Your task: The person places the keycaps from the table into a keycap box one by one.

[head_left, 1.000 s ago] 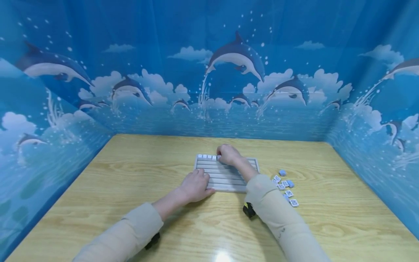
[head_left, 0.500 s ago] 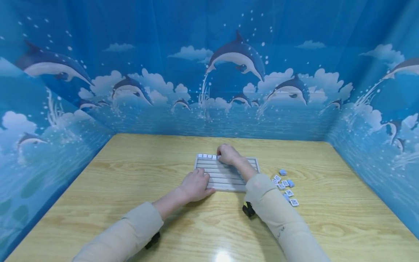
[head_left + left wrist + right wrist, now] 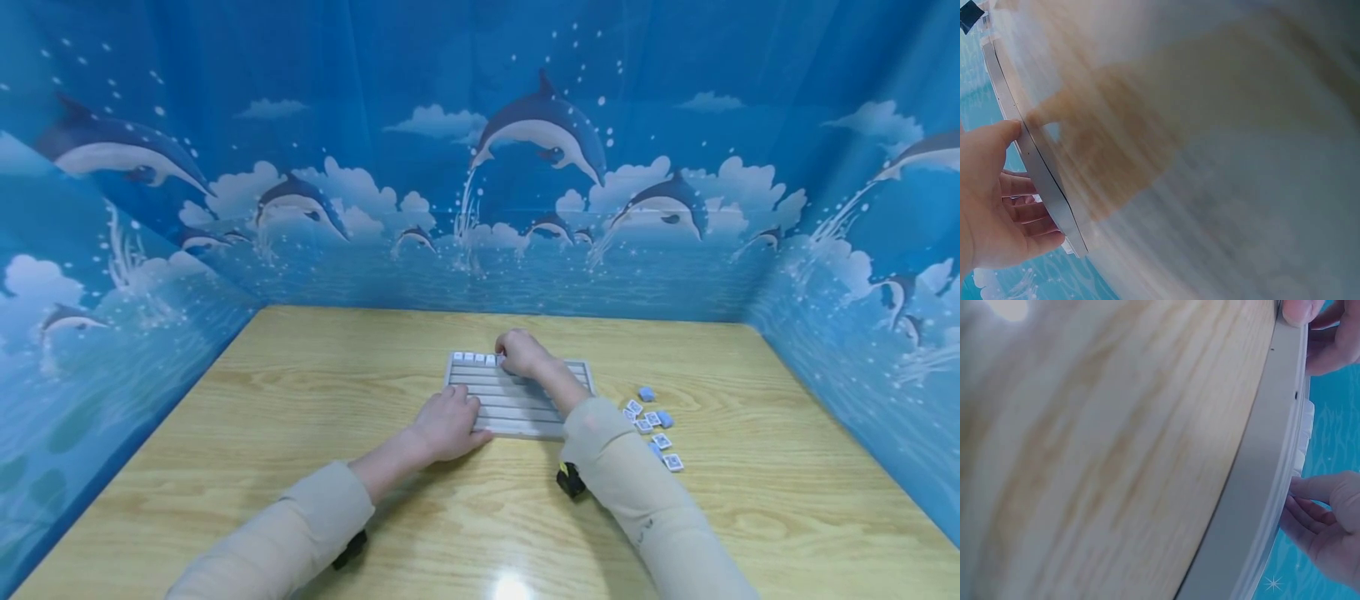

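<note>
A pale grey slotted board (image 3: 517,408) lies on the table, its slots running left to right. Several small white tiles (image 3: 475,358) stand side by side at the left end of its back slot. My right hand (image 3: 522,353) is at the end of that row, thumb and fingers pinching a tile that they mostly cover. In the right wrist view, the thumb and fingertips of the right hand (image 3: 1329,519) meet just over the board's edge. My left hand (image 3: 447,423) holds the front left corner, thumb along the front side (image 3: 1041,169) and fingers over the top.
Right of the board, several loose tiles are scattered, some white with a printed face (image 3: 662,442) and some blue side up (image 3: 647,393). Dolphin-printed curtains (image 3: 360,267) border the wooden table (image 3: 322,358) at the back and on both sides.
Hardly anything differs. Both hands keep their places; the fingers of the right hand shift very slightly at the end of the tile row.
</note>
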Motion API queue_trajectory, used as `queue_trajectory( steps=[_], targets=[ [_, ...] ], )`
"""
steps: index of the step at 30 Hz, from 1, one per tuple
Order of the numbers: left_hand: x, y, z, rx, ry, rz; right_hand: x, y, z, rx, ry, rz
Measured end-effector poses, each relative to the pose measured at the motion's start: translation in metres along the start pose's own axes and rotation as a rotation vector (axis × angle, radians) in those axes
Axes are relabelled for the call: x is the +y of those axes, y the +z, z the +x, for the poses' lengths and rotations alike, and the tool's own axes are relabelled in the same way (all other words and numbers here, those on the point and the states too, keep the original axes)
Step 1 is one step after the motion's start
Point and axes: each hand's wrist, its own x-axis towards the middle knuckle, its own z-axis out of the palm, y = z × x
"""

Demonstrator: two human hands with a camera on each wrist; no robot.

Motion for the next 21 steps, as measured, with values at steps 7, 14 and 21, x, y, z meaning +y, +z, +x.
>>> queue_trajectory(
  steps=[7, 14, 21],
  targets=[
    [0.0007, -0.0016, 0.0003, -0.013, -0.005, -0.005, 0.0013, 0.0004, -0.0009, 0.004, -0.004, 0.021],
    [0.0014, -0.0025, -0.0001, -0.018, -0.004, -0.009, 0.0036, 0.0007, -0.0036, 0.007, -0.022, 0.024],
    [0.0016, -0.0027, -0.0010, -0.015, -0.006, -0.025, 0.0082, -0.0084, -0.0101, -0.030, 0.038, 0.054]
  ],
)
